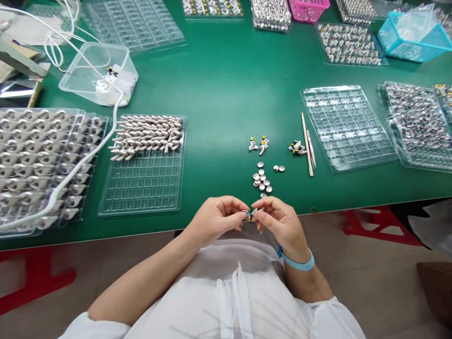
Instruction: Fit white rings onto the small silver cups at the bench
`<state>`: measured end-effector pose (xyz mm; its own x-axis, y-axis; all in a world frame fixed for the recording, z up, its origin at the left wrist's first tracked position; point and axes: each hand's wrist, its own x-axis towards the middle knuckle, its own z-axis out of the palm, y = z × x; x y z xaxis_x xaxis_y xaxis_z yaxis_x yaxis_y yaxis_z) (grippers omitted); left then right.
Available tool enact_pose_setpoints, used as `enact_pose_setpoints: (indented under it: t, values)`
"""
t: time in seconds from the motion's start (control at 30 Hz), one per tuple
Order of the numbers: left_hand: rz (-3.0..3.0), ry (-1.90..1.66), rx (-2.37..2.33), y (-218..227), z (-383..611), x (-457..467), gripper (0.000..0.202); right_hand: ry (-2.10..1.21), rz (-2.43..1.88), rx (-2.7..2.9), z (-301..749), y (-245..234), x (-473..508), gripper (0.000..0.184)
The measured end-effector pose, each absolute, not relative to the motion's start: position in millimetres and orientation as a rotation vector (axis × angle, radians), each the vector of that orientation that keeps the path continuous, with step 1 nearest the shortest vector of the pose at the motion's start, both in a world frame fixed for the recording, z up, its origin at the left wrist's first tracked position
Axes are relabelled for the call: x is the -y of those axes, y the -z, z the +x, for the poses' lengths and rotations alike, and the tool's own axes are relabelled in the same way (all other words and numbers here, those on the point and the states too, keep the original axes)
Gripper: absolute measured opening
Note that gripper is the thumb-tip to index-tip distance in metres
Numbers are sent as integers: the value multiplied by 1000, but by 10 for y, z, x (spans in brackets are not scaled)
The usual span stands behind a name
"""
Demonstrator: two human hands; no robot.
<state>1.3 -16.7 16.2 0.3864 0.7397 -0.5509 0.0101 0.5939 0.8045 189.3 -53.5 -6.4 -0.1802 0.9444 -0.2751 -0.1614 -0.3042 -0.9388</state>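
Observation:
My left hand [219, 217] and my right hand [278, 221] meet at the near edge of the green table [226, 94], fingers pinched together on one small silver and white part [251, 213] held between them. The right wrist wears a blue band [296, 261]. Just beyond the fingertips lies a cluster of several small round metal caps [262, 180]. A little farther are small white pieces with yellow tips [258, 144] and another such piece [297, 148].
A clear tray [144, 183] with a row of white parts stands at left, stacked filled trays [42, 160] beyond it under a white cable [88, 155]. An empty clear tray [348, 127], a wooden stick [307, 150], filled trays and blue [413, 37] and pink [309, 9] baskets sit right and far.

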Motion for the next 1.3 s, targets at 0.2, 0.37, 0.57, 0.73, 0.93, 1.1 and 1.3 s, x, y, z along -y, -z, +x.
enact_pose_setpoints:
  t: [0.2,0.37,0.57,0.73,0.93,1.1,1.3]
  values:
    - [851,-543,-1109,-144,27,192,13,-1666,-1189,963,1889,98,540,15]
    - [893,-534,-1143,-130,30,207,13,-1682,-1188,956,1883,112,545,14]
    - [961,-574,-1187,-101,39,242,13,-1703,-1175,937,1861,131,532,12]
    - [1001,-624,-1172,-79,29,256,10,-1711,-1170,934,1843,132,538,12]
    - [956,-616,-1185,-67,-2,240,13,-1737,-1141,932,1841,133,555,16]
    - [919,-653,-1167,-79,-34,218,13,-1621,-1171,1031,1849,127,580,20]
    - [852,-676,-1119,-93,-38,231,10,-1205,-1196,1479,1878,121,603,23]
